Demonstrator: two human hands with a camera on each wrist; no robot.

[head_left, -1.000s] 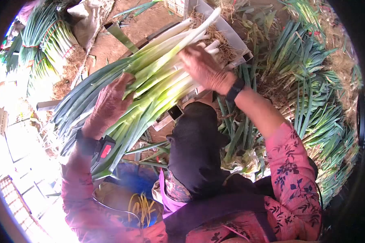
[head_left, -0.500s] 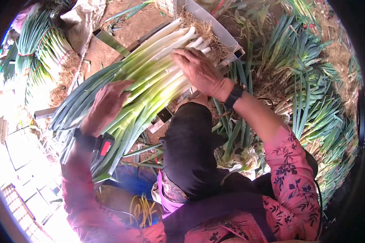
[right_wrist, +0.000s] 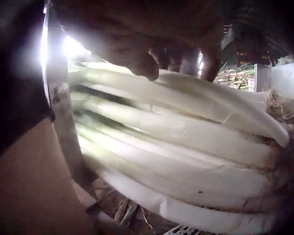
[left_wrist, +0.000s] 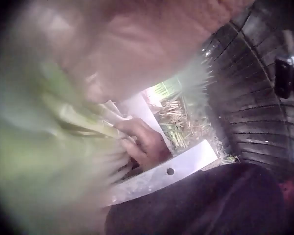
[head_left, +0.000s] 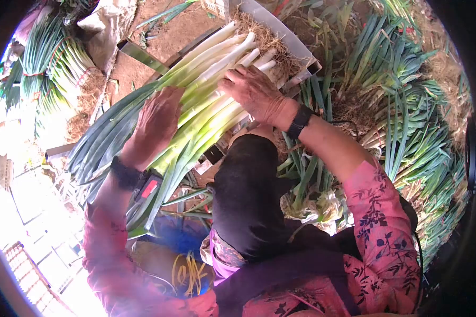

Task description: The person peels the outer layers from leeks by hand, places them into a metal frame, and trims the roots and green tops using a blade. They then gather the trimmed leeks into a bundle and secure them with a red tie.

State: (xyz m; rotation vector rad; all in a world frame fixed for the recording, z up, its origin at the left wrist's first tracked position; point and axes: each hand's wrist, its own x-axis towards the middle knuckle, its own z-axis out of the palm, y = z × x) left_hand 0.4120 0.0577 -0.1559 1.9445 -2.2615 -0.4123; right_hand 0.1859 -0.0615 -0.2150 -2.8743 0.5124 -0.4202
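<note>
A thick pile of large green onions (head_left: 201, 90) lies slantwise across a metal frame in the head view, roots at the upper right and dark leaves at the lower left. My left hand (head_left: 156, 124) rests flat over the green leaves with its fingers extended. On the pale stalks nearer the roots lies my right hand (head_left: 256, 95), its fingers loosely bent. White stalks (right_wrist: 176, 127) run side by side beneath the right fingers in the right wrist view. The left wrist view shows the right hand (left_wrist: 144, 144) beside the pile, partly behind a metal strip.
A pale end board (head_left: 280, 29) stands behind the roots (head_left: 280, 50). Tied onion bundles (head_left: 71, 61) lie at the upper left, and many loose onions (head_left: 407, 121) are heaped on the right. My dark-trousered knee (head_left: 248, 174) is just below the frame.
The top onion held by my right hand has come down onto the pile, and that hand has shifted left along the stalks. My left hand has moved up and right over the leaves.
</note>
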